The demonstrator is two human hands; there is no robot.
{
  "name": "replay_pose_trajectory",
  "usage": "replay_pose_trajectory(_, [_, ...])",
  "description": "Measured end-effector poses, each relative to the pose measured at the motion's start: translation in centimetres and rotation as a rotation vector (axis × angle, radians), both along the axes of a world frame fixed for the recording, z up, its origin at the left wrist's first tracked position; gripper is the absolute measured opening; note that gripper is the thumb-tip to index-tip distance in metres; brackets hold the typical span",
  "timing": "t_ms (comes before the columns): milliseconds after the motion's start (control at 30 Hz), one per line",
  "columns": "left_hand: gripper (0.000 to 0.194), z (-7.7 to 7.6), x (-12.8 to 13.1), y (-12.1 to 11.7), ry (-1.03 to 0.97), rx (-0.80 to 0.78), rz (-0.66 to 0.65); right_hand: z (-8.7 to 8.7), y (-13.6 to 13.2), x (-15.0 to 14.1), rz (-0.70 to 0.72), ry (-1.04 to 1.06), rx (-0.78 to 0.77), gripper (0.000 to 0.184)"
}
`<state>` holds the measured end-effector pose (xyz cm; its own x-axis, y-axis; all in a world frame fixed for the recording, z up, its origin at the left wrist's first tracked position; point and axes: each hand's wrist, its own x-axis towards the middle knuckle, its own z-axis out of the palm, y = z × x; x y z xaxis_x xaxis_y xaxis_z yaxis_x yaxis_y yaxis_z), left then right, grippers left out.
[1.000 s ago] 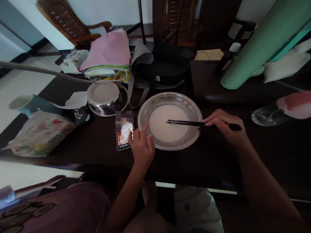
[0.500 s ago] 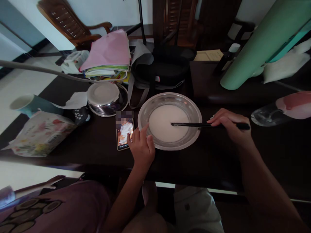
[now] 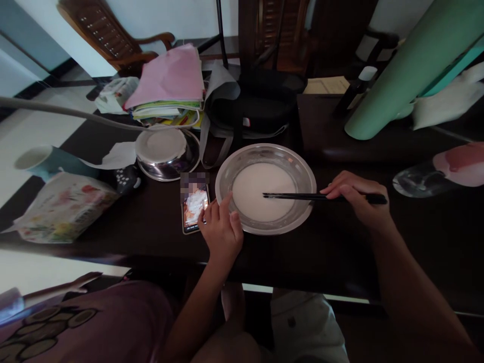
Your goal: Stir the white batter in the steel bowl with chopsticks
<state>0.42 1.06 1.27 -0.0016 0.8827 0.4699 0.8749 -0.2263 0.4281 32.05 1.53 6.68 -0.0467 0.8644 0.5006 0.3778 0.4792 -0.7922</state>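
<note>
A wide steel bowl (image 3: 302, 171) holding white liquid (image 3: 260, 194) sits on the dark table (image 3: 340, 247) in front of me. My right hand (image 3: 355, 201) grips a pair of black chopsticks (image 3: 291, 196) that lie nearly level, with their tips in the liquid. My left hand (image 3: 221, 229) rests at the bowl's left rim, fingers curled against it. A lit phone (image 3: 194, 206) lies flat just left of that hand.
A second steel bowl (image 3: 166, 151) stands behind the phone, with a stack of papers and books (image 3: 168, 85) and a black bag (image 3: 260, 108) further back. A tissue pack (image 3: 64, 206) and a mug (image 3: 36, 161) are at left. A green roll (image 3: 408, 70) leans at right.
The chopstick tips slid right, out toward the bowl's edge, then back a little to the left in the liquid. My left hand stayed at the rim.
</note>
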Motion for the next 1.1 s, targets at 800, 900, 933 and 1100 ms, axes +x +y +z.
replay_pose_trajectory(800, [0.064, 0.5, 0.1, -0.1, 0.085, 0.033, 0.023, -0.2, -0.1, -0.1, 0.036, -0.011, 0.024, 0.028])
replay_pose_trajectory(900, [0.064, 0.6, 0.0, -0.2, 0.093, -0.011, 0.058, -0.2, -0.1, 0.2, 0.007, -0.012, 0.027, 0.029])
replay_pose_trajectory(933, [0.065, 0.6, -0.1, -0.1, 0.085, -0.029, 0.057, -0.3, -0.1, 0.2, 0.006, -0.013, 0.026, 0.029])
replay_pose_trajectory(1100, [0.067, 0.5, -0.8, 0.6, -0.016, -0.1, -0.088, -0.4, -0.2, -0.3, 0.034, -0.012, 0.02, 0.029])
